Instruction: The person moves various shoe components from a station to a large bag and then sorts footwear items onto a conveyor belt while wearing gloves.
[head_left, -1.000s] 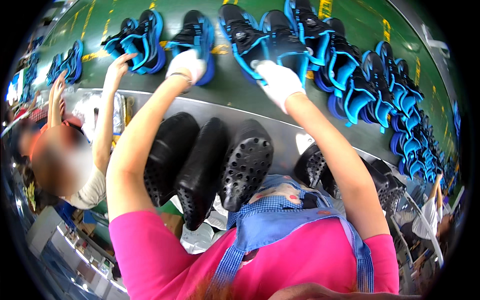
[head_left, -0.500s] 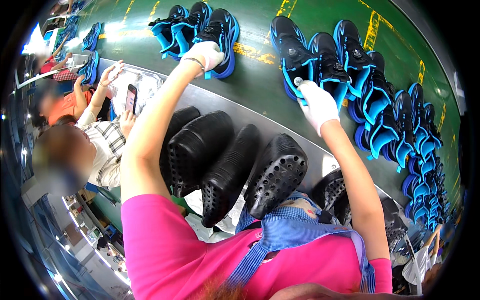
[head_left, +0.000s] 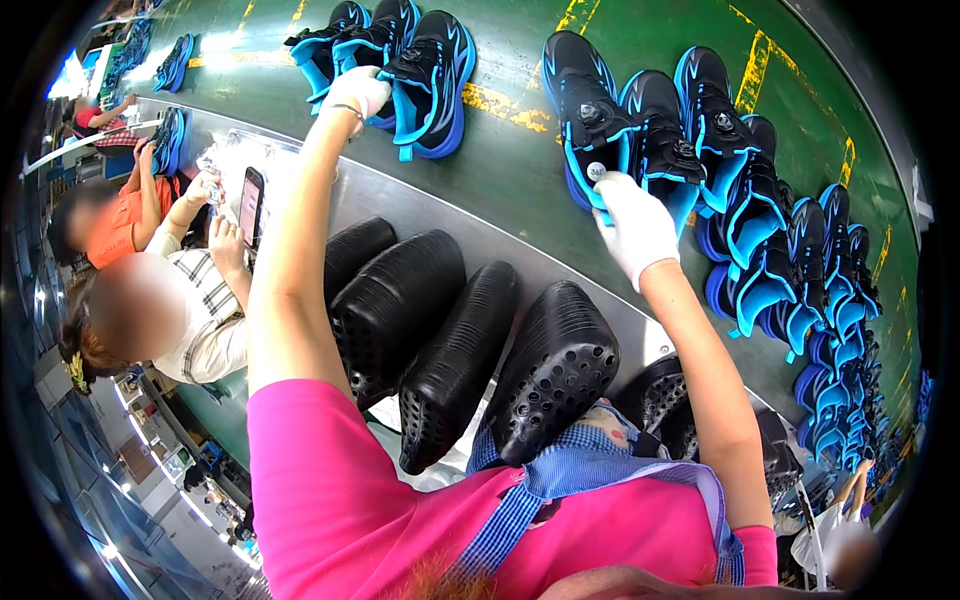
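Observation:
My left hand (head_left: 360,93), in a white glove, is at the heel opening of the middle sneaker (head_left: 378,42) in a group of three. Its fingers curl in at the collar, and the hand hides part of the shoe. Beside it stands another black and blue sneaker (head_left: 436,85), its opening facing me. My right hand (head_left: 637,228), also gloved, pinches the heel collar of a black sneaker (head_left: 582,100) with a light blue lining. A round pale sticker shows inside that collar by my fingertips.
Rows of matching sneakers (head_left: 770,225) run down the right of the green belt (head_left: 500,160). Black perforated shoe lasts (head_left: 560,370) stand between the metal edge (head_left: 440,210) and my apron. At left, a person (head_left: 205,320) sits near a phone (head_left: 250,207).
My left hand has moved left from the right-hand sneaker of its group to the middle one. My right hand stays at the same sneaker's heel. The seated person has shifted.

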